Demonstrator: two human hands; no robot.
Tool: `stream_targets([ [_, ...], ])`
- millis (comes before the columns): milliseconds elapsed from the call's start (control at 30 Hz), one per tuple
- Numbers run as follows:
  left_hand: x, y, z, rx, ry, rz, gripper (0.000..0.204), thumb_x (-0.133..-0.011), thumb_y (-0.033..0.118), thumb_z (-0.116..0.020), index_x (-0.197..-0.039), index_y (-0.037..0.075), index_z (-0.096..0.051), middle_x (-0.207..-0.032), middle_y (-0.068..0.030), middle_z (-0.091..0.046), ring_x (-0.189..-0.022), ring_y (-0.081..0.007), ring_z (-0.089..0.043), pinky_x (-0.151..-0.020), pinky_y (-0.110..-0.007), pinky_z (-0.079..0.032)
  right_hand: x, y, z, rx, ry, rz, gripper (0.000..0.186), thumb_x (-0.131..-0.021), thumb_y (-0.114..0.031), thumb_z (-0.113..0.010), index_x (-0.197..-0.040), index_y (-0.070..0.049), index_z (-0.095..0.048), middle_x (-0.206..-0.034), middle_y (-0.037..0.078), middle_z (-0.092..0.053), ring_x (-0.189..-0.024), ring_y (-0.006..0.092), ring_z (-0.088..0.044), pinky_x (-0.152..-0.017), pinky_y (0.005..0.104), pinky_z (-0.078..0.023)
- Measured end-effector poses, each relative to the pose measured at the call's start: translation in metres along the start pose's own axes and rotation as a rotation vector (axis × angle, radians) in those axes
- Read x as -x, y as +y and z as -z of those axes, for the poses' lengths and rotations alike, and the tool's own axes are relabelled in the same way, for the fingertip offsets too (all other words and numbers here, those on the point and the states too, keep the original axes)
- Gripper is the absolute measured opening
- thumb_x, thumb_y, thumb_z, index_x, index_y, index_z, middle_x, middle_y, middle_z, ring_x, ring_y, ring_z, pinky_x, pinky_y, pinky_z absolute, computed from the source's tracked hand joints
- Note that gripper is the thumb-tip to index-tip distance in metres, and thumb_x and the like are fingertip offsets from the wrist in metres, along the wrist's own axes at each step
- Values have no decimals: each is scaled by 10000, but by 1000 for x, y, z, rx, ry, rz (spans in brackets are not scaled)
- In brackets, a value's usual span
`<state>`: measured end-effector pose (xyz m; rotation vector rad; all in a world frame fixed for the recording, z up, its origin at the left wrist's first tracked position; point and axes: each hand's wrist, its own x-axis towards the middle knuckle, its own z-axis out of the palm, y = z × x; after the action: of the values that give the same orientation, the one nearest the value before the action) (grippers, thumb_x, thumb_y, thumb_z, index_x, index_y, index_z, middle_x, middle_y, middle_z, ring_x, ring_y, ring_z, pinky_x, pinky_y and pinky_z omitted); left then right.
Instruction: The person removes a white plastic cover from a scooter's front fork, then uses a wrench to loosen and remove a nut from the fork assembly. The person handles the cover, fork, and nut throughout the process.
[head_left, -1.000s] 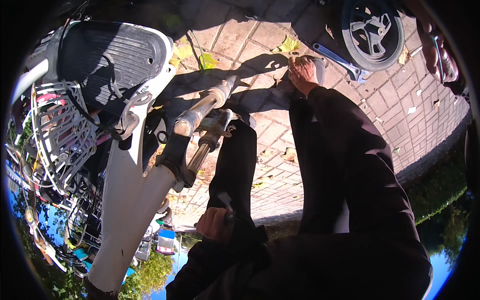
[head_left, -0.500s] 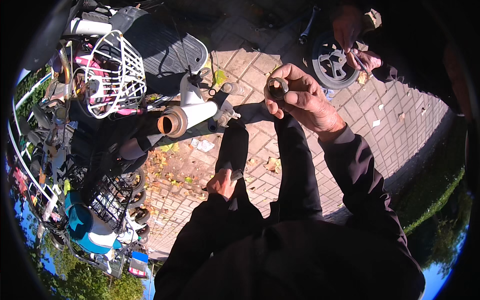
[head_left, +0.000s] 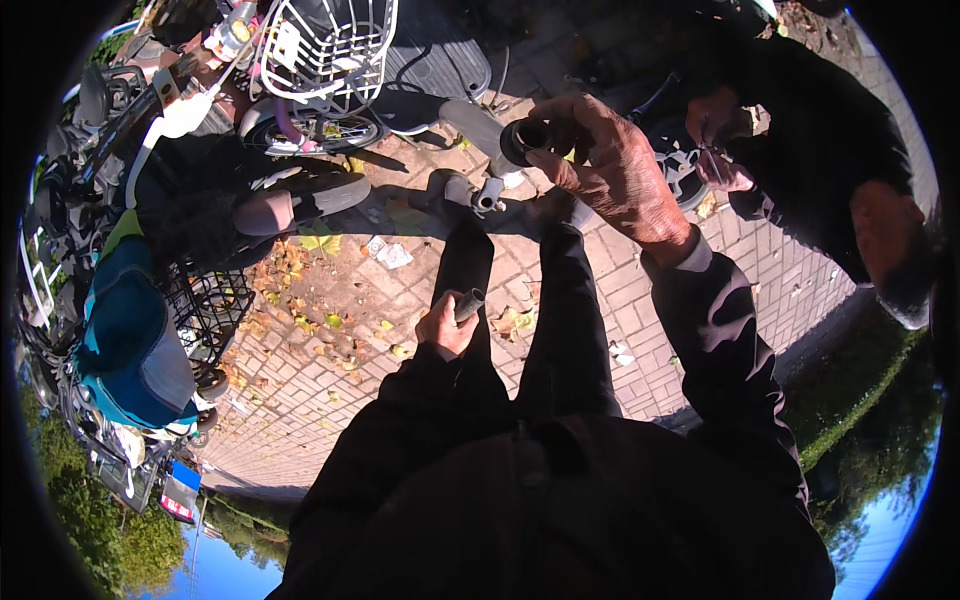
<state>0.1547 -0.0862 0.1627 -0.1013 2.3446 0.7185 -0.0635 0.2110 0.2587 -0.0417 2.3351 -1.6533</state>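
Observation:
Raised in front of me, my right hand [head_left: 620, 180] pinches a short, dark, hollow metal ring [head_left: 523, 140] between thumb and fingers. My left hand [head_left: 443, 326] rests by my left thigh, its fingers wrapped round a short grey metal tube [head_left: 468, 304] whose end pokes out. Past my knees, a metal fitting with a round opening [head_left: 487, 196] lies near my feet. Behind the ring, a pale cylinder [head_left: 474, 128] is partly covered by my right hand.
At right, another person in dark clothes [head_left: 820, 150] works with both hands over a spoked wheel [head_left: 682, 178]. To the left stand a white wire basket [head_left: 330, 60], a bike wheel [head_left: 335, 132], a black crate [head_left: 205, 300] and a teal cover [head_left: 130, 340]. Leaves lie on the brick paving [head_left: 310, 400].
The view has swung left, so the surroundings sit differently. My right hand has turned the ring, showing more of its side. The tube in my left hand now points up more visibly.

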Motion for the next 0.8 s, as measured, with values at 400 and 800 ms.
stream_targets([
  [400, -116, 173, 124, 1164, 119, -101, 304, -887, 132, -770, -1167, 54, -683, -743, 34, -610, -551, -26, -455, -492, -199, -356, 1, 3, -1, 84, -16, -5, 389, -859, -159, -787, -1207, -54, -646, -1038, 48, -640, -836, 148, -607, -739, 272, -495],
  [800, -128, 195, 123, 1205, 62, 99, 200, -884, 161, -779, -989, 23, -679, -687, 6, -606, -499, -54, -492, -450, -204, -358, -4, 8, 0, 69, -33, -13, 434, -835, -286, -811, -1134, -19, -644, -1032, 138, -682, -948, 265, -723, -813, 343, -579],
])
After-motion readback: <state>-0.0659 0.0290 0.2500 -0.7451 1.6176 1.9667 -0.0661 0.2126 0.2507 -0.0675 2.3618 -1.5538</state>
